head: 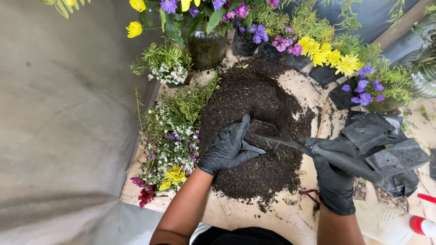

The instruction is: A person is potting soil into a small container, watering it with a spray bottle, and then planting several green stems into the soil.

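Soil heap (254,131) spread mid-worktop (236,213), ringed by cut flowers (170,145). Stack of black bags (386,145) at right. Left hand (227,147), gloved, grip clenched on open bag (262,136) atop heap. Right hand (334,181) grasping trowel (318,152), blade tip inside bag mouth.

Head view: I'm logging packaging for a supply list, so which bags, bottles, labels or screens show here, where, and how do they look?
Small black plastic grow bag: on the soil pile, held open by the gloved left hand.
Empty black plastic grow bags: crumpled heap, right of the soil.
White plastic bottle with red cap: lying bottom right.
No labels, signs or screens visible.
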